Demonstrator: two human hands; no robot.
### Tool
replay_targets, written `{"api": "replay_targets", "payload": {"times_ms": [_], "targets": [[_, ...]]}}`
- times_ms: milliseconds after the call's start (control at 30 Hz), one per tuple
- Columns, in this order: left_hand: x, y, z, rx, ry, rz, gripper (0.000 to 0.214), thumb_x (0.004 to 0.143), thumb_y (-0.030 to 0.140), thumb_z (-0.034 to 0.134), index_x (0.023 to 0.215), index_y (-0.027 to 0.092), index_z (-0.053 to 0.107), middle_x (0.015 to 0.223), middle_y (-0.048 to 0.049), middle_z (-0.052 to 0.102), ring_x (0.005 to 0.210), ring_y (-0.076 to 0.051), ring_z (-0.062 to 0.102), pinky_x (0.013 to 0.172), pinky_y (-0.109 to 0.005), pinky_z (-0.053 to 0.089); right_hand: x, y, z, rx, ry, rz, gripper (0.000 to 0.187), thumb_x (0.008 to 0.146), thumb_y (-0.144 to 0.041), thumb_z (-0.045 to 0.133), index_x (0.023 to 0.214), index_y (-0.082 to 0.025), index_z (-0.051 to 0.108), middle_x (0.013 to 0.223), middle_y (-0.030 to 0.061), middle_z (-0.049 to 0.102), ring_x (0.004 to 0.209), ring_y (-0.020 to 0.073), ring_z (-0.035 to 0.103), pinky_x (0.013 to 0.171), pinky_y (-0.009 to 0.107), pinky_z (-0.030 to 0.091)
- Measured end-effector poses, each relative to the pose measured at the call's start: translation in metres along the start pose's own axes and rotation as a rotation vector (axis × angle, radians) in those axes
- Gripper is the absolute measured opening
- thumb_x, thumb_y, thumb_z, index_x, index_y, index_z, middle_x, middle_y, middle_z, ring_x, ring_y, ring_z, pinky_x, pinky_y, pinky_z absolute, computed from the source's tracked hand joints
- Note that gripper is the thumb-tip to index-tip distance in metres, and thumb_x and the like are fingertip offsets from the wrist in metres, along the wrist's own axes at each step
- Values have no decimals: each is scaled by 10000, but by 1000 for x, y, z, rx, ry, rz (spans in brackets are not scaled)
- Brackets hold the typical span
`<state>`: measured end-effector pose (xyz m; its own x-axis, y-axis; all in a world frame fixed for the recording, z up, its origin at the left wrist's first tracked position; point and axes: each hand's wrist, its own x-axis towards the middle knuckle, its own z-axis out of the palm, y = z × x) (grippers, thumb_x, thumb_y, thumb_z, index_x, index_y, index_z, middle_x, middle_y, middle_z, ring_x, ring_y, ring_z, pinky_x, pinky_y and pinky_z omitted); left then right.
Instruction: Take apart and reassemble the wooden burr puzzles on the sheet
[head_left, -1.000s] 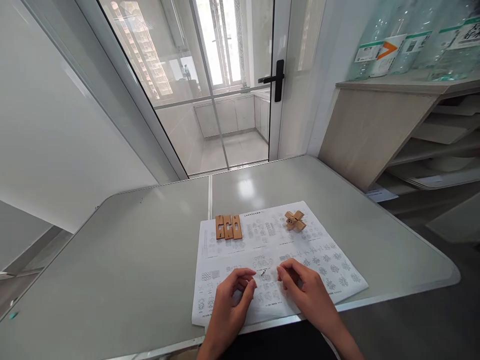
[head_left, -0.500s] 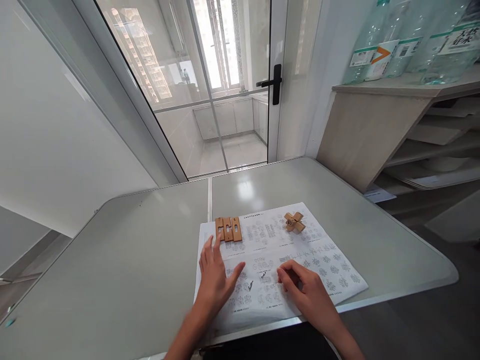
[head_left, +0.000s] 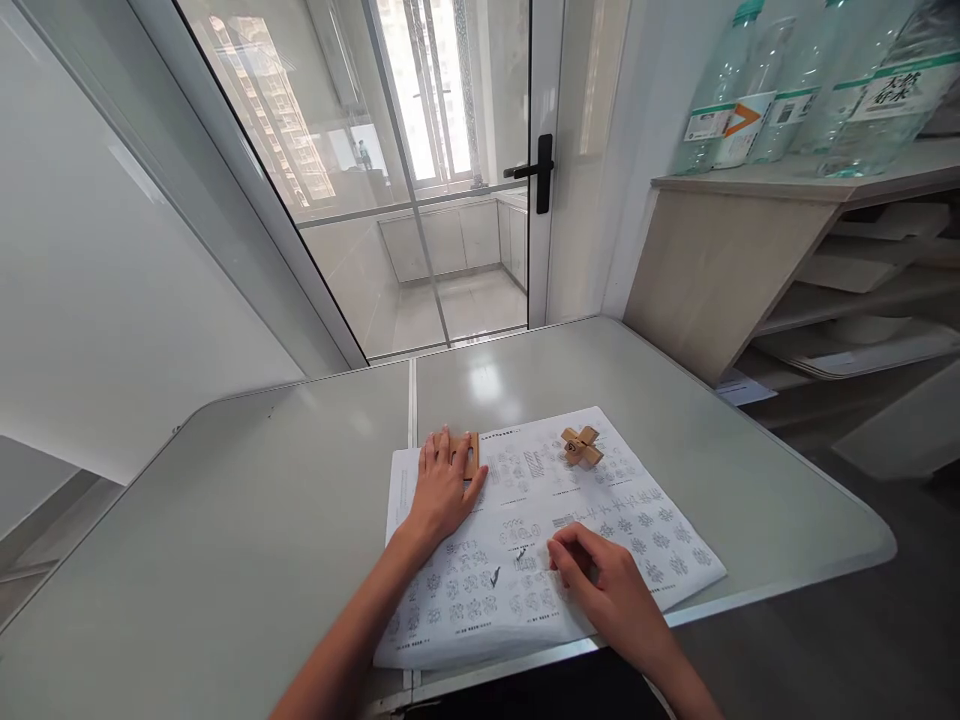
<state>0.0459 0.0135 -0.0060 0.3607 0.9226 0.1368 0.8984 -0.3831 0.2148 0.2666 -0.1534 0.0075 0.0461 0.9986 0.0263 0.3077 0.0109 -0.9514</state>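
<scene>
From the head view, we see our left hand [head_left: 441, 498] spread over the flat wooden pieces [head_left: 473, 458], partly covering them. Our right hand [head_left: 604, 585] is curled narrow, whether around anything we cannot tell; the wooden cross [head_left: 582, 447] lies beyond it.

1. The left forearm [head_left: 356, 612] is stretched forward.
2. The left hand [head_left: 439, 494] is laid palm down, fingers slightly parted, thumb spread aside.
3. The right hand [head_left: 604, 578] is held nearer the body, fingers curled toward the thumb.
</scene>
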Motion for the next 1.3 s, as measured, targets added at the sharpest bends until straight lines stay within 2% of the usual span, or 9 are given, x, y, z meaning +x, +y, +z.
{"api": "replay_targets", "payload": {"times_ms": [167, 267, 400, 533, 700, 867, 1000, 1100, 1300], "targets": [[-13, -5, -23, -132, -102, 408, 598, 1032, 414, 521, 1609, 316, 399, 1738, -69, 265, 1606, -370, 226, 1289, -598, 260, 1, 3, 0, -16, 3, -9, 402, 1041, -539, 502, 824, -221, 617, 708, -4, 616, 644, 168, 557, 633, 276, 430], [-22, -1, -38, -284, -149, 578, 698, 947, 308, 622, 1604, 325, 386, 1679, -74, 385, 1538, -336, 379, 1263, -554, 343, 1, 3, 0, -18, 1, -9, 401, 1043, -534, 499, 824, -220, 617, 710, -4, 613, 644, 167, 557, 634, 276, 435], [-25, 1, -41, -362, -39, 425, 530, 981, 368, 629, 1488, 281, 499, 1506, -106, 558, 1320, -295, 576, 1125, -485, 481, 1, 2, 0, -20, 4, -1, 399, 1042, -531, 501, 819, -221, 616, 709, -3, 621, 647, 169, 563, 630, 274, 439], [-20, -5, -29, -304, 73, 238, 278, 1047, 396, 523, 1234, 211, 613, 1149, -92, 684, 1023, -259, 648, 966, -458, 504, 0, 4, 0, -41, -5, 1, 402, 1049, -532, 492, 823, -222, 615, 707, -7, 616, 647, 167, 559, 631, 276, 436], [-17, -5, -23, -266, 66, 200, 271, 1017, 451, 582, 1082, 191, 622, 884, -20, 674, 822, -211, 644, 979, -452, 428, -1, 5, 1, -110, -20, -14, 391, 1065, -519, 470, 841, -230, 607, 736, -6, 623, 664, 171, 562, 629, 280, 436], [-18, 0, -25, -248, 39, 277, 367, 1061, 456, 492, 824, 203, 613, 827, -21, 697, 784, -195, 622, 976, -440, 393, 3, -2, 6, -232, -24, -89, 286, 1070, -426, 478, 895, -241, 609, 797, 3, 650, 656, 176, 611, 629, 297, 474], [-20, 4, -29, -329, 21, 252, 383, 1073, 470, 443, 840, 206, 594, 848, -29, 688, 755, -188, 584, 824, -365, 436, 13, -6, 11, -299, -7, -187, 152, 1057, -325, 486, 1091, -244, 610, 1196, 65, 659, 681, 148, 671, 695, 324, 560], [-22, 7, -33, -514, -16, 134, 401, 1075, 523, 421, 868, 210, 564, 765, 5, 620, 677, -167, 529, 686, -308, 408, 23, -6, 16, -363, -16, -236, 229, 1035, -274, 506, 1255, -259, 567, 1386, 87, 587, 674, 137, 680, 701, 344, 589], [-26, 18, -36, -835, -92, 9, 442, 1079, 587, 357, 903, 210, 509, 666, 56, 461, 585, -131, 398, 598, -274, 339, 39, -3, 22, -547, -81, -239, 224, 1004, -289, 589, 1224, -248, 594, 1207, 64, 664, 775, 205, 716, 665, 344, 557]]}}
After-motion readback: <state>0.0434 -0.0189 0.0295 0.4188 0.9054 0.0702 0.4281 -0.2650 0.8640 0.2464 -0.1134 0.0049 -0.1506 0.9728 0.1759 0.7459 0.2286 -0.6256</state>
